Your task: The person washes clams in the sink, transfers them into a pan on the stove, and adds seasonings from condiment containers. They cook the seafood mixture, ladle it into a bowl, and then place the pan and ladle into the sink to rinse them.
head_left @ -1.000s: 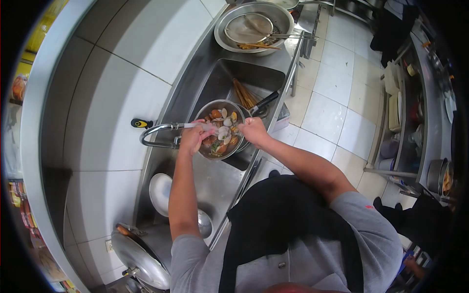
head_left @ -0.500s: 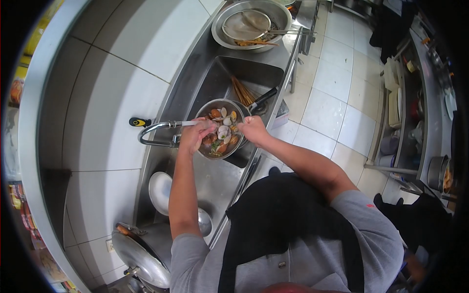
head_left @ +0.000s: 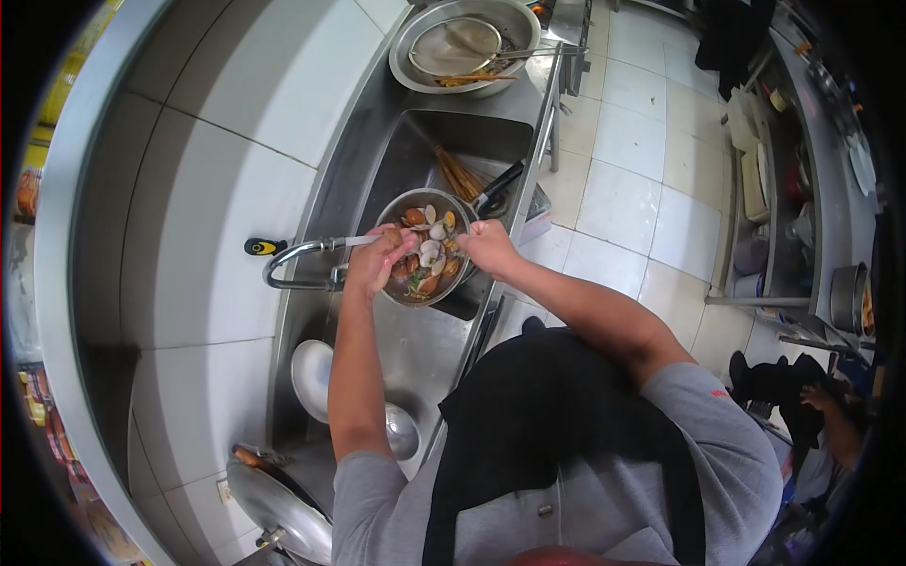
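Observation:
A round metal bowl (head_left: pixel 390 205) of clams (head_left: pixel 429 255) with shells, some orange-brown and some pale, is held over the sink (head_left: pixel 396 141). My right hand (head_left: pixel 488 247) is closed in a fist at the bowl's right side, gripping its edge; the exact grip is hidden. My left hand (head_left: pixel 377 259) is at the bowl's left side, under the end of the faucet (head_left: pixel 302 248), with its fingers stretched out toward the clams. Behind the bowl, a black handle (head_left: pixel 500 184) and a bundle of thin wooden sticks (head_left: pixel 455 172) rest in the sink.
A large metal basin (head_left: pixel 406 66) with a mesh strainer (head_left: pixel 456 45) stands beyond the sink. A white bowl (head_left: pixel 311 377) and a metal bowl (head_left: pixel 401 432) sit on the near counter. Left below is a big lidded pot (head_left: pixel 278 509). Another person (head_left: pixel 802 387) is at right.
My left hand has tilted slightly, its fingers lifting a little near the faucet. My right hand keeps its hold on the bowl. The view has shifted slightly, and the other person at right has moved.

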Demonstrator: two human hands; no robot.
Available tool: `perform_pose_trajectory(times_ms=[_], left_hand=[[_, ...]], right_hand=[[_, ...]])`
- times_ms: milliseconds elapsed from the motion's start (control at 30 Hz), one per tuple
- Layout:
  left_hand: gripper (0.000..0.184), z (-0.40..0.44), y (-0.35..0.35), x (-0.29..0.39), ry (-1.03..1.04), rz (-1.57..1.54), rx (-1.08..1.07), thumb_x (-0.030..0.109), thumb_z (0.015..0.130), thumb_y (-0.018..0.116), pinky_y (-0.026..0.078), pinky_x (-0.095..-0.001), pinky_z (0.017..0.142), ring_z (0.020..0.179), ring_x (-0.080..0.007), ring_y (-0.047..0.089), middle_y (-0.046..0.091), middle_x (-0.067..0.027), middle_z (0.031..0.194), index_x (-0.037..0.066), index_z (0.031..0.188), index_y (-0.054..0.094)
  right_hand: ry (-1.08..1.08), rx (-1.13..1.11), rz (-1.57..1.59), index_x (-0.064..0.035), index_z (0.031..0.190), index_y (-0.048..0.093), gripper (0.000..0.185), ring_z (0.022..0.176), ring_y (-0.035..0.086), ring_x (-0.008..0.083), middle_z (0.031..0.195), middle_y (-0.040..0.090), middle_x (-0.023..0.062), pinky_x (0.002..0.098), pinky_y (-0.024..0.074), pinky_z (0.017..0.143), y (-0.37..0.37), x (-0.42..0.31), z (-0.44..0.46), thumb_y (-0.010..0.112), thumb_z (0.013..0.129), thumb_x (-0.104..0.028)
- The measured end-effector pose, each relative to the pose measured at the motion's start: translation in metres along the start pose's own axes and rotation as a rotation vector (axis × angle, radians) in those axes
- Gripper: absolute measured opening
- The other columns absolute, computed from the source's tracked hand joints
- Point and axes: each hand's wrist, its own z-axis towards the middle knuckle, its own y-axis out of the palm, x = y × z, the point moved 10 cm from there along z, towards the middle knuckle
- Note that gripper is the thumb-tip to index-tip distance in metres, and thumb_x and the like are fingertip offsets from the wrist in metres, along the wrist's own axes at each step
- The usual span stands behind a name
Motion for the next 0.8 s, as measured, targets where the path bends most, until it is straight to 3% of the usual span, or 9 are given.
perform_pose_trajectory(times_ms=[300, 367, 500, 600, 667, 800], left_hand=[[0.036, 0.005, -0.003, -0.005, -0.016, -0.045, -0.056, -0.002, 0.087, 0.064, 0.056, -0.0385, 0.093, 0.101, -0.0352, 0.067, 0.062, -0.0265, 0.112, -0.012, 0.117, 0.047], [0.033, 0.005, -0.004, -0.009, -0.031, -0.040, -0.052, 0.001, 0.086, 0.065, 0.054, -0.0370, 0.094, 0.102, -0.0328, 0.066, 0.062, -0.0229, 0.110, -0.008, 0.114, 0.049], [0.032, 0.003, 0.001, -0.005, 0.013, -0.035, -0.045, -0.003, 0.087, 0.063, 0.056, -0.0390, 0.091, 0.100, -0.0350, 0.067, 0.063, -0.0254, 0.108, -0.011, 0.114, 0.048], [0.030, 0.006, -0.003, -0.006, 0.012, 0.013, -0.021, -0.002, 0.087, 0.062, 0.058, -0.0387, 0.085, 0.094, -0.0323, 0.068, 0.064, -0.0228, 0.103, -0.008, 0.114, 0.049], [0.030, 0.008, -0.007, -0.007, 0.013, 0.079, 0.023, 0.003, 0.087, 0.064, 0.059, -0.0364, 0.071, 0.080, -0.0292, 0.069, 0.066, -0.0180, 0.094, -0.005, 0.113, 0.050], [0.030, 0.012, -0.016, -0.008, 0.027, 0.168, 0.074, 0.005, 0.087, 0.061, 0.057, -0.0344, 0.060, 0.071, -0.0260, 0.068, 0.067, -0.0166, 0.091, -0.004, 0.113, 0.051]], right_hand=[[0.005, 0.076, -0.026, -0.0091, 0.055, 0.047, 0.032, 0.049, 0.041, 0.0085, 0.054, 0.048, -0.0014, 0.0319, 0.0319, 0.043, -0.006, -0.006, -0.019, 0.067, 0.078, -0.011], [0.010, 0.069, -0.006, -0.0090, 0.055, 0.047, 0.031, 0.049, 0.041, 0.0085, 0.054, 0.048, -0.0015, 0.0319, 0.0320, 0.043, -0.004, -0.004, -0.020, 0.067, 0.078, -0.011], [0.015, 0.064, -0.012, -0.0085, 0.055, 0.047, 0.029, 0.049, 0.041, 0.0085, 0.054, 0.049, -0.0019, 0.0316, 0.0324, 0.043, -0.006, 0.001, -0.014, 0.066, 0.078, -0.010], [0.022, 0.070, -0.019, -0.0080, 0.055, 0.048, 0.028, 0.048, 0.042, 0.0091, 0.053, 0.049, -0.0016, 0.0313, 0.0327, 0.042, -0.007, -0.003, -0.015, 0.066, 0.077, -0.010], [0.032, 0.063, -0.027, -0.0078, 0.055, 0.048, 0.028, 0.047, 0.042, 0.0094, 0.053, 0.049, -0.0012, 0.0313, 0.0328, 0.042, -0.007, -0.005, -0.014, 0.066, 0.077, -0.010], [0.000, 0.042, -0.018, -0.0076, 0.055, 0.048, 0.028, 0.047, 0.043, 0.0098, 0.052, 0.049, -0.0001, 0.0315, 0.0331, 0.042, -0.003, -0.004, -0.010, 0.066, 0.077, -0.010]])
